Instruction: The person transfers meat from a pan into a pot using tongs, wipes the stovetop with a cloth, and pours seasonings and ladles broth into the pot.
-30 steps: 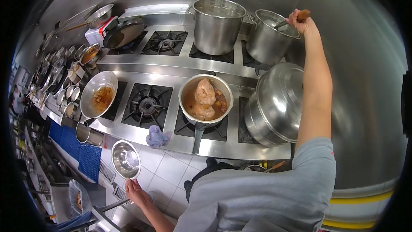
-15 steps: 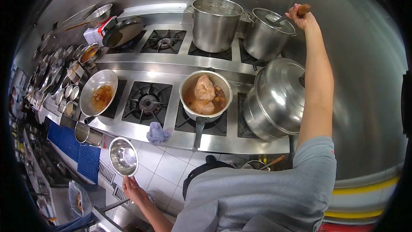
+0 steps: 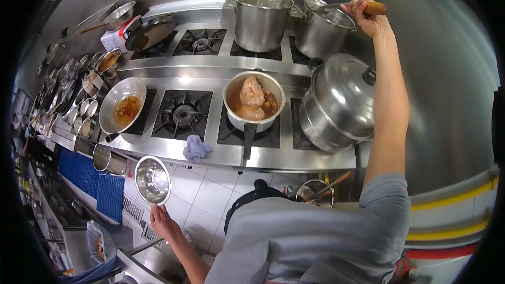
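Observation:
My left hand [image 3: 165, 223] grips a small steel mixing bowl [image 3: 153, 181] by its near rim, above the tiled floor in front of the stove. The bowl's inside faces up. Out at full reach, my right hand [image 3: 366, 17] is closed round the wooden handle of a ladle [image 3: 376, 8]. Its metal shaft runs left over the back right stockpot [image 3: 321, 37], and its bowl end is at that pot's far rim. How deep it sits I cannot tell. On the front burner, a long-handled pot [image 3: 231, 106] holds large chunks of meat in brown liquid.
A big lidded steamer pot [image 3: 336, 105] sits below my right forearm. Another stockpot [image 3: 262, 26] stands at the back. Left are a wok [image 3: 111, 106] with brown residue and a frying pan [image 3: 151, 32]. A crumpled cloth [image 3: 197, 149] lies on the stove's front edge.
The ladle has shifted left, its handle now lying flatter, and its bowl end is nearer the far side of the stockpot. The steel bowl stays in my left hand. The view has tilted slightly down.

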`<state>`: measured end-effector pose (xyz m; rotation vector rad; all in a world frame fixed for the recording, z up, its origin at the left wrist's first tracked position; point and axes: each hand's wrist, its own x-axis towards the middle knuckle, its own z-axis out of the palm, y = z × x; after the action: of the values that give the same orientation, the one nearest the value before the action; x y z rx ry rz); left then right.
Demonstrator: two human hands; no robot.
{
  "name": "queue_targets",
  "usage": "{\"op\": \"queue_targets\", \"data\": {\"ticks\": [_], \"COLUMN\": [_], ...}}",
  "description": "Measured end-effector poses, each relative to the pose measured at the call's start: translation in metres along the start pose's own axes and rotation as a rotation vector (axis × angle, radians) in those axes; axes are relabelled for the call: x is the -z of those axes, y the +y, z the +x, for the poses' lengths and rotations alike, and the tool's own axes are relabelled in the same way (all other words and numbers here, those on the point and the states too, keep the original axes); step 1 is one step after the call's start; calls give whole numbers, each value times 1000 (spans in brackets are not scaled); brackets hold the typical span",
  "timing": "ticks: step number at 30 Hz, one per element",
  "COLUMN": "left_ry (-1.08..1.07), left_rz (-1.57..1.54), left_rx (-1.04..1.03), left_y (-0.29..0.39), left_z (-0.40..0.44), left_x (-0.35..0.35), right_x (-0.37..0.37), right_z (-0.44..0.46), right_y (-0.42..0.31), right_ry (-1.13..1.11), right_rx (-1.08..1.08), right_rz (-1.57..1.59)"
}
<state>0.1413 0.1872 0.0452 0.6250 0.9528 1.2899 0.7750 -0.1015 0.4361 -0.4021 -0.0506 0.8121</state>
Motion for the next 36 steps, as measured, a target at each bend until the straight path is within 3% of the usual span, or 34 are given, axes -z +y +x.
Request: {"op": "queue_targets", "data": {"ticks": [6,12,18,21,26,29,32,36], "left_ry": [-39,-58,-38,14,64,56,35,50], "left_rz": [33,30,37,37,21,25,32,25], "left_rx": [26,18,28,26,44,54,71,57], "left_y": [18,32,51,56,59,55,47,46], "left_z": [2,-3,-27,-40,-55,-57,-53,-53], "left_x": [20,68,118,131,151,159,161,144], "right_x": [27,111,163,187,220,249,279,331], "right_z": [-70,-118,-178,-189,-214,-225,-233,-232], "right_y": [84,169,269,296,342,357,386,406], "right_ry": [-81,-194,256,292,328,351,391,381], "right_rx": [-170,-507,-279,-200,-93,97,261,277], "right_rz": [14,91,-663,-1036,-1329,-1593,-1654,-1728]}}
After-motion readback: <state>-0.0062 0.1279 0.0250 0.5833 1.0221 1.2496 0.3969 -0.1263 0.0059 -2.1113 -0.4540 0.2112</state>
